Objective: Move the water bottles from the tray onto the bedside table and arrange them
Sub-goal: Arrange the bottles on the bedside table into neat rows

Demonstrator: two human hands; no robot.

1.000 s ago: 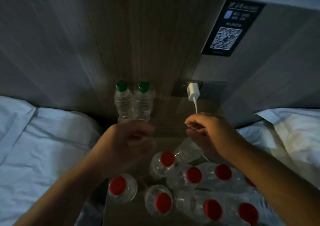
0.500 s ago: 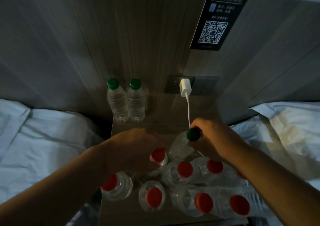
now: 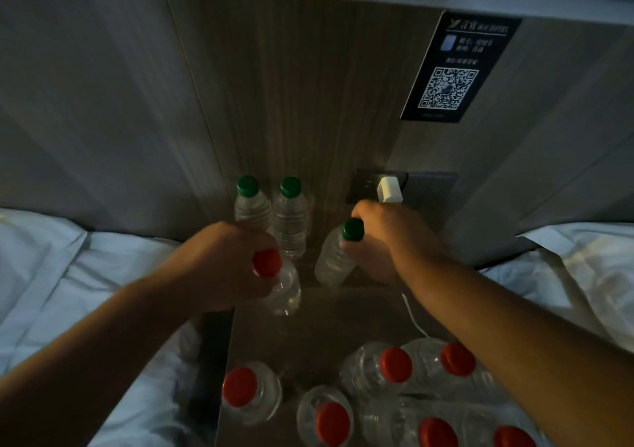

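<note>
Centre left of the frame: left hand (image 3: 226, 271), fingers curled tight round the neck and shoulder of a clear plastic water bottle with a red cap (image 3: 276, 276). Bottle tilted, cap toward the camera, held over the far edge of a flat, shiny metal tray (image 3: 291, 330).

Centre right: right hand (image 3: 387, 244), closed round the neck of a clear plastic water bottle with a green cap (image 3: 334, 261). Bottle leaning, cap to the right, base low over the dark wooden bedside table (image 3: 308, 270). Contact between base and table impossible to tell.

Behind the hands, against the wood-grain wall panel (image 3: 291, 86): two upright green-capped clear bottles on the table, the left one (image 3: 248, 203) just beside the right one (image 3: 291, 213).

Lower part of the frame, on the tray: a lone red-capped clear bottle (image 3: 240, 386) at lower left. To its right, a cluster of at least five red-capped clear bottles (image 3: 396, 366), caps toward the camera, partly hidden under the right forearm.

Just above the right hand's knuckles: a white charger plug (image 3: 389, 189) in a grey wall socket panel (image 3: 365, 186). Thin white cable (image 3: 415, 323) running down beside the right wrist toward the tray.

Upper right: a dark rectangular sign with a QR code (image 3: 453, 69). Far left (image 3: 51, 275) and far right (image 3: 583, 268): rumpled white bedding.
</note>
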